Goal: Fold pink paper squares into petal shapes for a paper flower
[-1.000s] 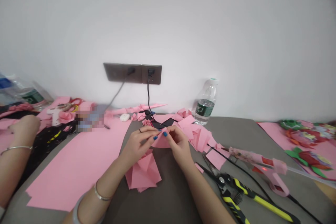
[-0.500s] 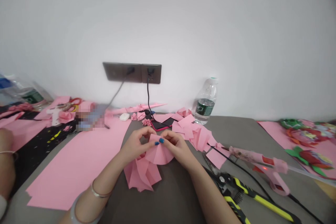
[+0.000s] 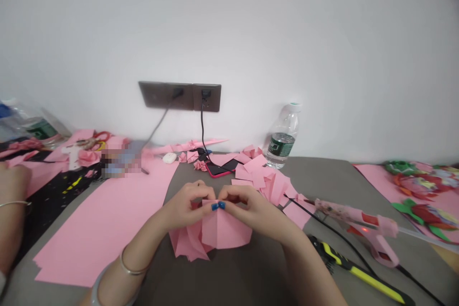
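Observation:
My left hand (image 3: 191,205) and my right hand (image 3: 245,203) meet at the upper edge of a creased piece of pink paper (image 3: 229,230). Both thumbs and forefingers pinch it, the thumbnails side by side. The paper hangs down from the fingers and shows a vertical fold. Behind and to its left, a folded pink paper piece (image 3: 190,241) with pointed edges lies on the grey table, partly hidden by the held paper and my left hand.
Large pink sheets (image 3: 111,224) lie at left. To the right are a pink glue gun (image 3: 362,229) with its red light on, yellow-black pliers (image 3: 358,270) and a water bottle (image 3: 282,138). A phone (image 3: 222,168) lies behind my hands. Another person's hand (image 3: 14,186) is far left.
The held paper now hangs wider and flatter, having been fanned and narrower before. My right forearm has swung outward over part of the pliers. The other person's hand moved slightly forward.

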{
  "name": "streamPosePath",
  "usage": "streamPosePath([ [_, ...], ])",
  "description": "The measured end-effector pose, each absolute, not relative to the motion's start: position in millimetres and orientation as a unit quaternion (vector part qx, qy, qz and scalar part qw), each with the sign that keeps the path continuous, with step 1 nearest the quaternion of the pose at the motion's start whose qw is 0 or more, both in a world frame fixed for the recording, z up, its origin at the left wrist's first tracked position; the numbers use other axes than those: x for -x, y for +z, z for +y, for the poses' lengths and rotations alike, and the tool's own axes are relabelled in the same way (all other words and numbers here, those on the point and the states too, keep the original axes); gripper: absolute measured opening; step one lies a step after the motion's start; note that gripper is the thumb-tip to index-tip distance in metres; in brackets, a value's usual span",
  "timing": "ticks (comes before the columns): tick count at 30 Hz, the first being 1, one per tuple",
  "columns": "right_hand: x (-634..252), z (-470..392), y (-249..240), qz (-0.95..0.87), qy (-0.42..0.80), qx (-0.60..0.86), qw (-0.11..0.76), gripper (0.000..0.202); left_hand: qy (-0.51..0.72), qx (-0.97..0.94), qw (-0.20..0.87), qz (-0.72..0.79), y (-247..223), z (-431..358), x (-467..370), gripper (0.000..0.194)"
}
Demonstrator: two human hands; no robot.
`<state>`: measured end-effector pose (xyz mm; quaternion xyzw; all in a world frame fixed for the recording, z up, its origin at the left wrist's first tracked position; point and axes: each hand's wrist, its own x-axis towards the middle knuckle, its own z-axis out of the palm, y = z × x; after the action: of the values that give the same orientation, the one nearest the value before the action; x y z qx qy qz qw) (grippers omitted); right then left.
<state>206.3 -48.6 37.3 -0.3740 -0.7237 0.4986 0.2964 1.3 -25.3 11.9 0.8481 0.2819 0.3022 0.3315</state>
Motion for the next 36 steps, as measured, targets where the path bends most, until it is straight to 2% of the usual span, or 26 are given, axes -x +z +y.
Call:
streamPosePath([
  [3,-209,-51,39,-0.729,0.499,0.391,0.261,0.016,0.281,-0.859,0.329,0.274,12,-27,-3,0.03],
  [7,-210,-52,39,-0.734,0.505,0.377,0.255,0.018,0.272,-0.866,0.339,0.247,13,-28,-4,0.031],
  [15,-208,-50,37,-0.711,0.522,0.355,0.308,0.02,0.314,-0.862,0.316,0.244,13,-28,-2,0.033],
  [21,-209,-45,30,-0.699,0.498,0.373,0.353,0.021,0.322,-0.845,0.306,0.298,13,-29,-2,0.02],
  [28,-210,-40,27,-0.663,0.495,0.398,0.396,0.021,0.355,-0.824,0.297,0.327,14,-25,-2,0.026],
  [36,-208,-35,22,-0.618,0.495,0.409,0.454,0.02,0.337,-0.784,0.371,0.366,11,-21,-1,0.019],
])
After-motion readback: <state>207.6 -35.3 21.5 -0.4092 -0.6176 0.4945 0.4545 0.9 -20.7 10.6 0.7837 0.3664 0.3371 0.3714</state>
